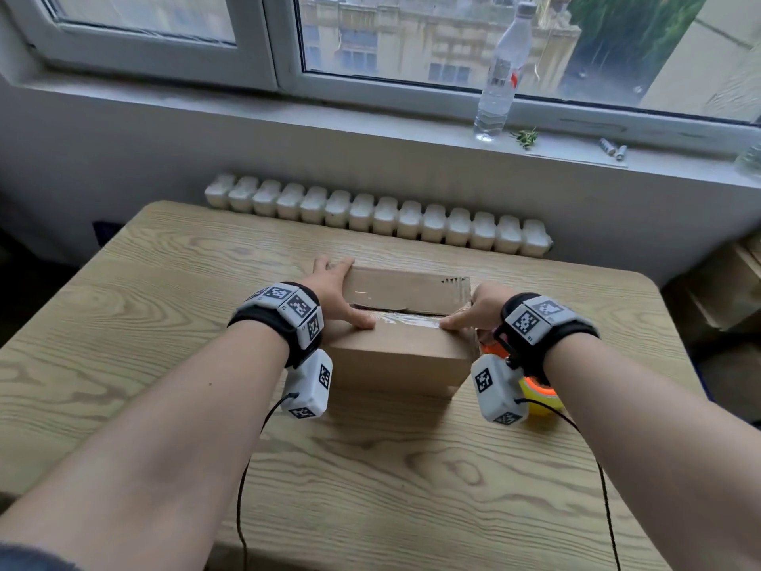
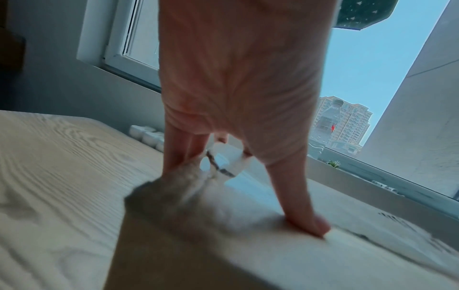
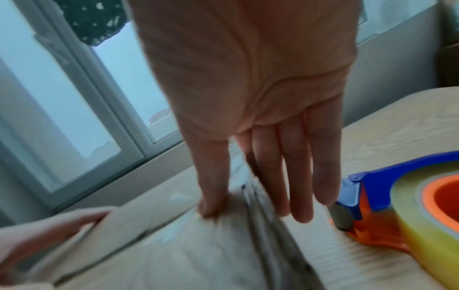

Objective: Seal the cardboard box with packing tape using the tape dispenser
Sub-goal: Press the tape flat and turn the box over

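Note:
A brown cardboard box [image 1: 401,356] stands mid-table with its flaps down and a shiny strip of clear tape [image 1: 405,321] along the top seam. My left hand [image 1: 341,298] lies over the box's left end: its thumb [image 2: 308,221] presses on the top and its straight fingers [image 2: 178,149] run down the side. My right hand [image 1: 477,311] mirrors it at the right end, with its thumb [image 3: 211,196] on the taped top and its fingers [image 3: 298,176] straight along the box's side. The tape dispenser [image 3: 367,208], blue and orange with a yellowish roll, lies on the table right of the box, in neither hand.
The wooden table [image 1: 164,323] stands against a white radiator [image 1: 379,216] under a windowsill. A clear water bottle [image 1: 500,76] stands on the sill. More cardboard [image 1: 720,290] is stacked on the floor at the right. Black cables hang from both wrist cameras.

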